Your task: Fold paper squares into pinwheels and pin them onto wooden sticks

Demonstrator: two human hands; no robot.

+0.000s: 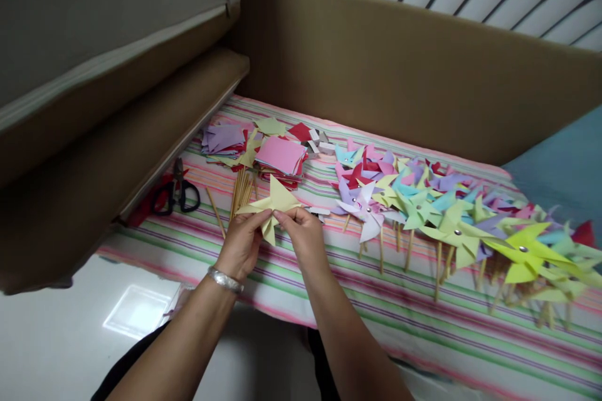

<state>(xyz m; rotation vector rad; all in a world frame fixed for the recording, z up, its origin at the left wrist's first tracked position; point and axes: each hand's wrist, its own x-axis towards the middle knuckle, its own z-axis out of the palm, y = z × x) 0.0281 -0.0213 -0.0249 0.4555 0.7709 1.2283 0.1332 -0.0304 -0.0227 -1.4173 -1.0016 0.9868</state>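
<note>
Between my two hands is a pale yellow paper pinwheel point(278, 194), its points folded toward the middle and spread out in a star. My left hand point(244, 235) pinches it from the left with thumb and fingers; a silver bracelet circles that wrist. From the right, my right hand point(305, 229) pinches near the pinwheel's centre with thumb and forefinger. Whether a pin sits at the centre is hidden by the fingertips. Just behind the left hand lies a bundle of wooden sticks point(242, 187), with one loose stick point(215, 213) to its left.
Finished pinwheels point(418, 207) on sticks cover the right side of the striped cloth point(301, 276). Stacked coloured paper point(281, 155) and cut paper pieces point(223, 138) lie behind my hands. Black-handled scissors point(176, 191) rest at left, beside brown cushions point(141, 88). A brown panel point(376, 69) stands behind.
</note>
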